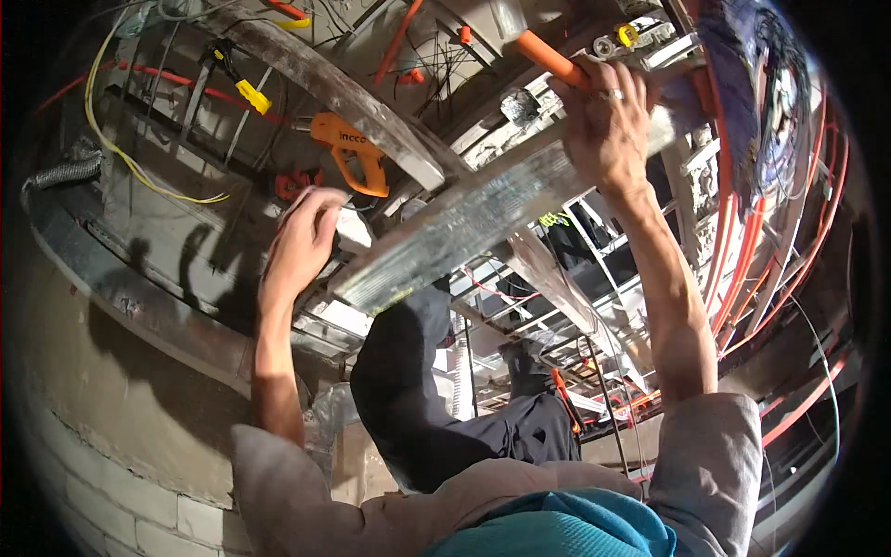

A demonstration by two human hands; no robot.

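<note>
My left hand (303, 239) is raised at centre left with its fingers loosely curved and apart, and I see nothing held in it. It is near an orange tool with a looped grip (357, 156), a red tool (297, 183) and a pale block (353, 230). At the upper right, my right hand (608, 125) has its fingers wrapped around the end of an orange cylindrical handle (552, 58). The handle's far end meets a grey, translucent-looking part. A silvery metal channel (464, 223) slants across the middle and passes under my right hand.
Metal framing bars and a wooden-looking beam (325, 84) cross the upper area. A yellow tool (251, 96) lies at the upper left, a yellow tape measure (627, 35) at the upper right. Orange conduits (742, 251) run down the right side. A block wall (139, 501) is at lower left.
</note>
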